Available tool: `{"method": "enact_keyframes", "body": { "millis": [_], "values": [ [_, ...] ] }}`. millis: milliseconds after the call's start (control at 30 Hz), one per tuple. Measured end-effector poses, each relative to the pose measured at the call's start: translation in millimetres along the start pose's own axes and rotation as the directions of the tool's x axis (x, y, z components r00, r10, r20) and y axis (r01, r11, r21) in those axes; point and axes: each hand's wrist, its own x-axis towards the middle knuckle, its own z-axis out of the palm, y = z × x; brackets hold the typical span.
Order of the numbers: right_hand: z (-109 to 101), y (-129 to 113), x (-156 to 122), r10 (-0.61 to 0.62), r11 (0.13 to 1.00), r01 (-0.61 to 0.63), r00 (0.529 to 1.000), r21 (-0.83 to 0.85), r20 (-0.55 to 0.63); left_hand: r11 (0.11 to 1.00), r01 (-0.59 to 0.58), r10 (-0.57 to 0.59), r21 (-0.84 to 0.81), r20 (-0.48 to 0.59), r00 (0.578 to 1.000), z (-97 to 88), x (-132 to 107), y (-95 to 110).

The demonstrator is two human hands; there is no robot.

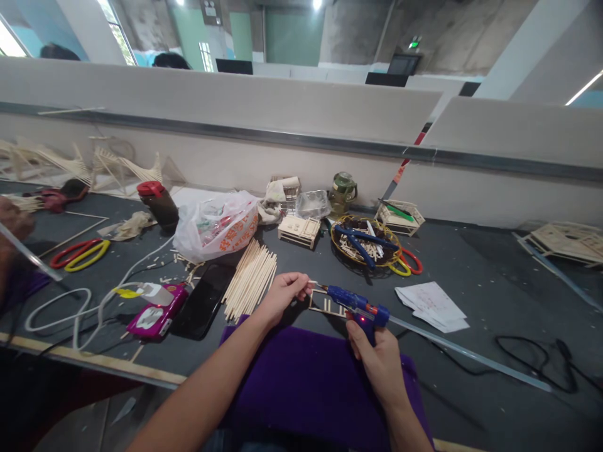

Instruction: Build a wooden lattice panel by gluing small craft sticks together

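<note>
Holding glue gun (357,305) in right hand (378,359), left hand (282,294) pinching stick frame (324,306)

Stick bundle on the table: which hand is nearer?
Left. The left hand sits just right of the stick bundle, pinching a small stick frame; the right hand is farther right, gripping the blue glue gun.

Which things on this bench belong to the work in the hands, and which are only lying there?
In use:
- left hand pinching the stick frame
- right hand gripping the blue glue gun
- purple cloth beneath
- loose sticks beside, likely supply

Lying about:
- plastic bag
- black phone
- red and yellow scissors
- white papers
- red-capped bottle
</note>
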Motion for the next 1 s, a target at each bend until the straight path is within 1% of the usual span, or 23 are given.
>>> {"method": "enact_keyframes", "body": {
  "millis": [133, 267, 333, 533, 733, 1000],
  "values": [
    [-0.6, -3.1, -0.9, 0.014, 1.0, -0.014, 1.0, -0.008, 0.004, 1.0, 0.006, -0.006, 0.001, -0.027, 1.0, 0.4, 0.0, -0.7],
    [-0.2, -8.6, -2.2, 0.053, 0.998, -0.054, 0.998, 0.037, 0.023, 1.0, 0.009, -0.009, 0.002, -0.043, 0.999, 1.2, -1.2, -0.1],
    [-0.1, -10.0, -2.5, 0.06, 0.996, -0.061, 0.998, 0.06, 0.025, 1.0, 0.006, -0.005, 0.014, -0.034, 0.999, 1.5, -1.7, 0.4],
    [-0.8, -9.4, -3.1, 0.037, 0.997, -0.039, 0.999, 0.067, 0.025, 0.999, -0.034, 0.034, 0.042, 0.014, 0.999, 1.4, -1.8, 2.4],
    [0.4, -10.7, -3.0, 0.036, 0.997, -0.038, 0.999, 0.064, 0.038, 0.994, -0.1, 0.1, 0.035, 0.014, 0.995, 0.5, -1.1, 4.0],
    [2.2, -7.8, -2.6, 0.024, 0.999, -0.024, 1.0, 0.023, 0.012, 0.994, -0.101, 0.102, 0.036, -0.013, 0.995, 1.4, -2.2, 5.7]
  ]
}}
